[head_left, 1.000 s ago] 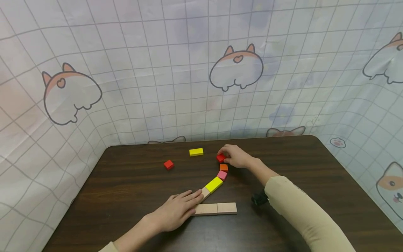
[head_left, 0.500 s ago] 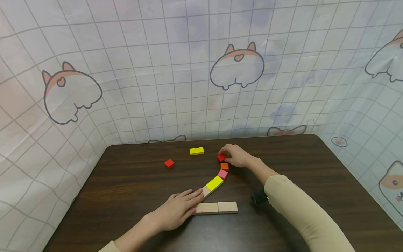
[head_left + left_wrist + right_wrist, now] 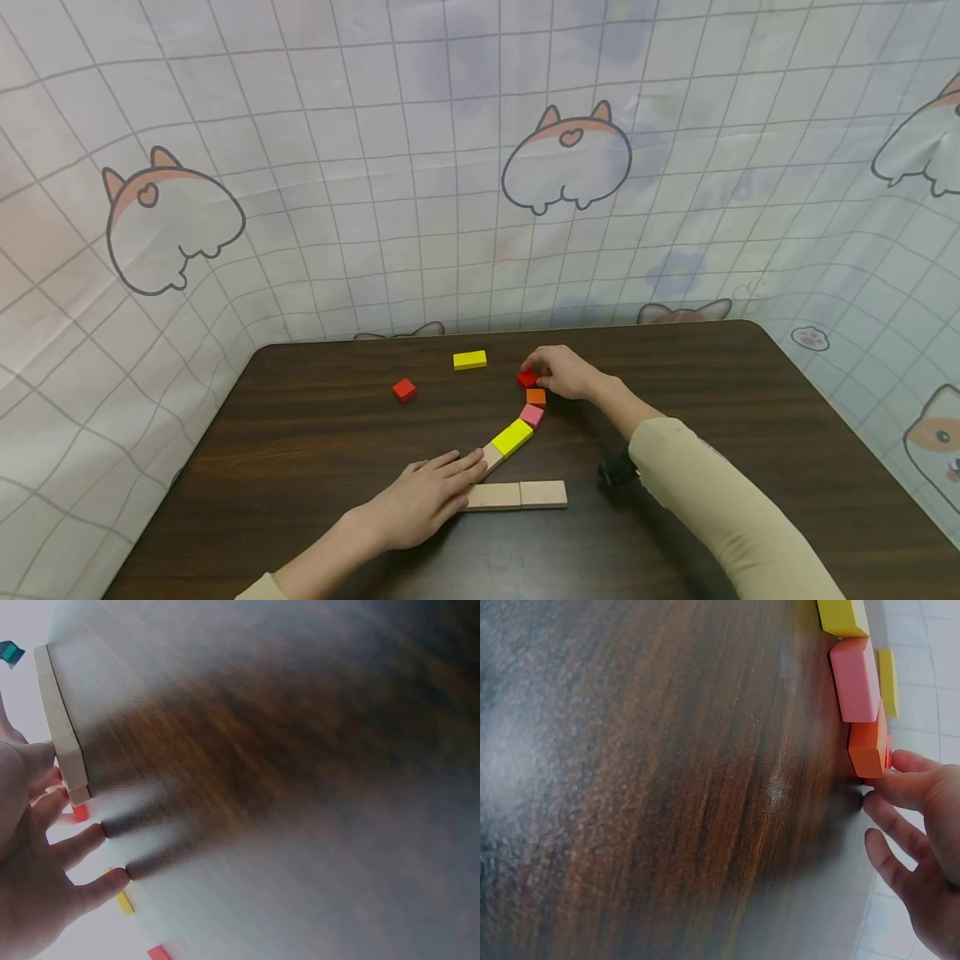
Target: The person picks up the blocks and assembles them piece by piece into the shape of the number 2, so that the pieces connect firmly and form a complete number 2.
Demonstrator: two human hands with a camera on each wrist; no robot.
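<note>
In the head view my right hand (image 3: 566,372) pinches a small red block (image 3: 527,380) between thumb and fingers at the far end of a curved row. Right beside it lies an orange block (image 3: 536,398), followed by a pink block (image 3: 532,416), a yellow block (image 3: 512,438) and a plain wooden block (image 3: 492,457). My left hand (image 3: 423,504) lies palm down with straight fingers over the near ends of the wooden blocks, partly hiding them. Two plain wooden blocks (image 3: 543,494) form a straight line to its right. The right wrist view shows thumb and fingers at the orange block's (image 3: 868,750) end.
A loose red block (image 3: 404,390) and a loose yellow block (image 3: 469,360) lie toward the back of the dark wooden table (image 3: 300,433). A patterned cloth (image 3: 420,208) hangs behind the table's far edge. A black device (image 3: 617,469) shows under the right forearm.
The right hand has shifted the red block slightly nearer to the orange block. The left hand stays where it was, and the view has moved a little.
</note>
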